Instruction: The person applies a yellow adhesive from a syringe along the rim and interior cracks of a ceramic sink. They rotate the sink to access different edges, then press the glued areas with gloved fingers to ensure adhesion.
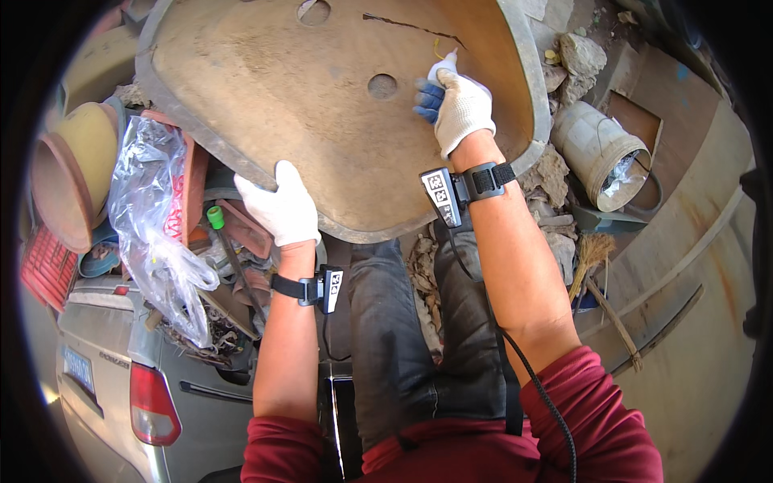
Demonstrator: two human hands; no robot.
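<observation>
A large brown planter [266, 88] with round drain holes lies before me, its inside facing up. A dark, narrow crack line [411, 26] runs across its far part. My right hand [463, 109], in a white glove with blue on the fingers, is closed around a small white squeeze bottle [443, 66]. The bottle's nozzle points toward the crack line's right end, and a thin yellow piece hangs beside it. My left hand [278, 205], in a white glove, grips the planter's near-left rim, thumb on the inner side; its other fingers are partly hidden.
To the left are stacked clay pots [64, 189], a clear plastic bag [149, 201], a green-tipped stick [216, 217] and a parked car [121, 378]. Rocks [581, 56], a tipped white bucket [600, 153] and a straw broom [592, 253] lie to the right.
</observation>
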